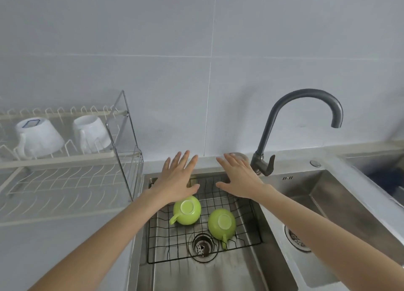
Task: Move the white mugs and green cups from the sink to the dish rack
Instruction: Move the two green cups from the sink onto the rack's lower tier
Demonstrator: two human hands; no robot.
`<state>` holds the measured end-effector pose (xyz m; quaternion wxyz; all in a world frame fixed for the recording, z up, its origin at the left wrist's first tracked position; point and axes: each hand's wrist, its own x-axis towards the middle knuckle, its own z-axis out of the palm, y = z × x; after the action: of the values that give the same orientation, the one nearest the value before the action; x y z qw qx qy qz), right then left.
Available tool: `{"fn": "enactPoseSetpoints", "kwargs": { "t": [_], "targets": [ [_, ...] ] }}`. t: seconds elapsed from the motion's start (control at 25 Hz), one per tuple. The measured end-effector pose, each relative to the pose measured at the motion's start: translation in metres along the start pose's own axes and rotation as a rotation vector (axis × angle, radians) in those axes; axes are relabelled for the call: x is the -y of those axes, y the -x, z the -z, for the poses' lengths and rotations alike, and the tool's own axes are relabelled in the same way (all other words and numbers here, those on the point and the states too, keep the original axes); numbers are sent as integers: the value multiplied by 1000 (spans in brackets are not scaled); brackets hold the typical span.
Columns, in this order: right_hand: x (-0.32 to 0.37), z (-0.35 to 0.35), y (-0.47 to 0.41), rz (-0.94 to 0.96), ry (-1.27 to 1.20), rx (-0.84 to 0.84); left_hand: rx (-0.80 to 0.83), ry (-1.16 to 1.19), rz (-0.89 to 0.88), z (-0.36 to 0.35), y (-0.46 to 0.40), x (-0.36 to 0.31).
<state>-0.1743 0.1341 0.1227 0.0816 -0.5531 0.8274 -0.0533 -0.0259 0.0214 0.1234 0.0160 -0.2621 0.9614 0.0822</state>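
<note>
Two green cups lie upside down on a black wire grid [247, 236] in the left sink basin [196, 275]: one cup [189, 212] with its handle to the left, the other cup [221, 224] with its handle toward me. Two white mugs, a wide mug [41, 137] and a smaller mug [93, 132], sit upside down on the top shelf of the dish rack [65, 159] at the left. My left hand [178, 178] hovers flat and open just above and behind the left green cup. My right hand [239, 178] is spread open over the basin's back edge, holding nothing.
A dark grey gooseneck tap [306, 98] rises behind the sink at the right. A second basin [341, 203] with its own drain lies to the right. The rack's lower wire shelf [65, 181] holds nothing. A tiled wall stands behind.
</note>
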Motion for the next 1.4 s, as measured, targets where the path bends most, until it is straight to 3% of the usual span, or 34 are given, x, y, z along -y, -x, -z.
{"fn": "enactPoseSetpoints", "kwargs": {
  "t": [0.44, 0.64, 0.88, 1.08, 1.4],
  "targets": [
    [-70, -94, -18, -64, -97, 288, 254, 85, 119, -111, -48, -26],
    [-87, -135, -34, -118, -191, 421, 371, 268, 235, -158, -66, -41],
    [-103, -191, -47, -338, -448, 556, 416, 575, 451, -203, -88, -44],
    [-107, -222, -57, -501, -630, 552, 437, 727, 606, -235, -98, -47],
    [-111, -236, -57, -561, -750, 476, 375, 883, 717, -255, -110, -50]
  ]
}}
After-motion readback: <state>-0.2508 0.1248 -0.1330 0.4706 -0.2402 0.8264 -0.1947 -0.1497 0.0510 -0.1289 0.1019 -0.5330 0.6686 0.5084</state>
